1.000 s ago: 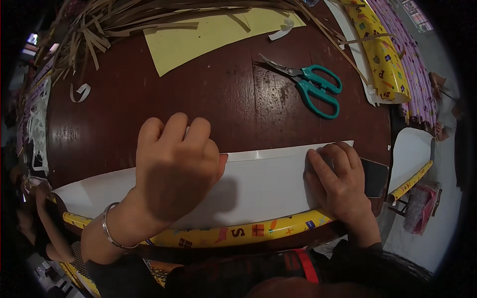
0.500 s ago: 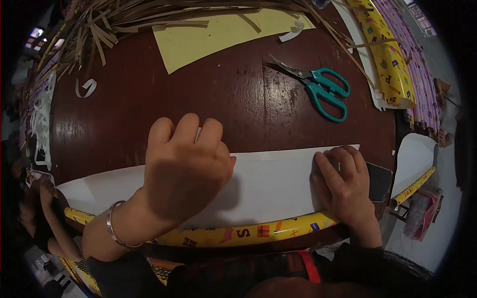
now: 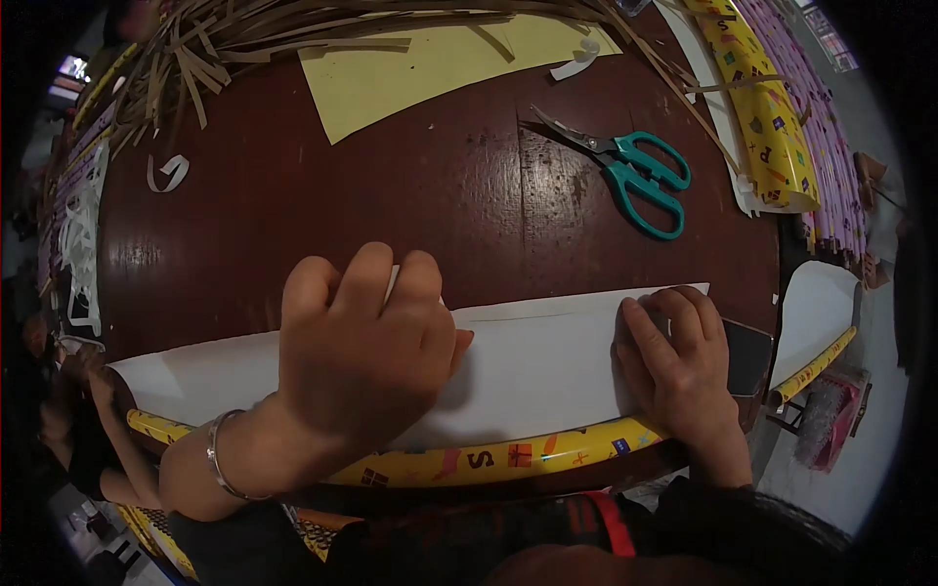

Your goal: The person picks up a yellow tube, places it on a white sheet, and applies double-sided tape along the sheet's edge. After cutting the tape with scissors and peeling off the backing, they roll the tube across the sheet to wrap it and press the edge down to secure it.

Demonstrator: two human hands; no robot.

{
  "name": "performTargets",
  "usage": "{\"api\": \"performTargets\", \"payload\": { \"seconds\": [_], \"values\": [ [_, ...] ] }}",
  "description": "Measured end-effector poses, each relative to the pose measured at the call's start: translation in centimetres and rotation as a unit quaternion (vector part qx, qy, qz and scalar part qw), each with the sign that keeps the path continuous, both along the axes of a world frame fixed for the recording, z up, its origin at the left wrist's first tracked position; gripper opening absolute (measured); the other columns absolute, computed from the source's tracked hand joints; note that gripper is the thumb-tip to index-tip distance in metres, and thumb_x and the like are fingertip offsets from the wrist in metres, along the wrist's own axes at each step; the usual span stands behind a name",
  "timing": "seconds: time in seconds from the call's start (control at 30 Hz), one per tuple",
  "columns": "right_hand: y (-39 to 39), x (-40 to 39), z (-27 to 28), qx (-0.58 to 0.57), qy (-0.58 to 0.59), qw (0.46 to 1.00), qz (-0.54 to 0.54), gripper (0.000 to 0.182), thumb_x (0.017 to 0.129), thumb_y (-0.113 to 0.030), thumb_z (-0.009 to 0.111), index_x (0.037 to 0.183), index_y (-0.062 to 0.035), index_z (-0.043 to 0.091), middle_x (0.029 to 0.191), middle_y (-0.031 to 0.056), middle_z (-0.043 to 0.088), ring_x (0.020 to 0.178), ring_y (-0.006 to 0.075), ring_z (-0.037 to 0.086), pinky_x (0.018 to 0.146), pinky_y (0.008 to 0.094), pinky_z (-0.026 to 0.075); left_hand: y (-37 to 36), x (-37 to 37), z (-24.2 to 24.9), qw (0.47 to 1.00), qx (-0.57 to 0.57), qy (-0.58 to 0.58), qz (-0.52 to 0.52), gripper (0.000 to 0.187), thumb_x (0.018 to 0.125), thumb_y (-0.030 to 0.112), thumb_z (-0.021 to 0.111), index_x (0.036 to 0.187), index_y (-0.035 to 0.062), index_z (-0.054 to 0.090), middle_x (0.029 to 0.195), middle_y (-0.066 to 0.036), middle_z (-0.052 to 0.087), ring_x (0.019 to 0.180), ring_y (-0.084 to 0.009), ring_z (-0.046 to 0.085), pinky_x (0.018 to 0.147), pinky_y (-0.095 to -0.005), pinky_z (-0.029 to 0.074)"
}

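A sheet of wrapping paper (image 3: 547,366) lies white side up across the near part of the table. Its near edge is rolled, showing the yellow printed side (image 3: 528,457). My left hand (image 3: 362,342) is closed in a fist over the sheet's far edge, with a bangle on the wrist. A sliver of something white shows between its fingers, but I cannot make out what it is. My right hand (image 3: 676,356) holds the paper's right end by the far corner, fingers bent and pressed against it. A dark, flat, phone-like object (image 3: 747,359) lies beside that hand, partly covered.
Teal-handled scissors (image 3: 640,176) lie with blades partly apart. Beyond are a yellow sheet (image 3: 410,83), brown paper strips (image 3: 195,59) and a curled white strip (image 3: 169,174). A yellow printed roll (image 3: 767,117) stands at the right edge. Another person's arm (image 3: 122,430) is at the left.
My left fist has moved slightly toward me and lower over the paper. My right hand stays at the sheet's right end.
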State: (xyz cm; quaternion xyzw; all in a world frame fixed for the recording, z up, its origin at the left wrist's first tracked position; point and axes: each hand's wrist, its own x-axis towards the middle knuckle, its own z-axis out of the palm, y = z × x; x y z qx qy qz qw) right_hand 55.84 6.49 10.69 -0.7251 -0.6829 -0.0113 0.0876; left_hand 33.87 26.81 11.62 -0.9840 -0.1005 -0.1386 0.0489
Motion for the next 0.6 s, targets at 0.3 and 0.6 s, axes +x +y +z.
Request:
{"api": "performTargets", "payload": {
  "seconds": [0.3,0.6],
  "values": [
    [0.0,-0.1,0.4,-0.004,-0.016,1.000,-0.008,0.047,0.074,-0.014,0.075,0.118,-0.0078,0.062,0.114,0.0153,0.054,0.109,0.0355,0.053,0.090,0.0515,0.046,0.4,-1.2,-0.6,1.000,0.010,-0.002,-0.015,0.044,0.078,0.048,0.069,0.070,0.0088,0.051,0.112,-0.011,0.059,0.101,-0.0274,0.053,0.077,-0.0409,0.036],
    [0.1,-0.2,0.5,-0.012,-0.029,0.999,-0.007,0.046,0.071,-0.010,0.073,0.115,-0.0051,0.061,0.127,0.0186,0.053,0.121,0.0410,0.048,0.101,0.0571,0.039,0.8,-2.3,-1.6,0.997,-0.012,-0.024,-0.067,0.046,0.084,0.051,0.065,0.072,0.0091,0.050,0.112,-0.012,0.056,0.096,-0.0265,0.054,0.074,-0.0390,0.037]
  ]
}}
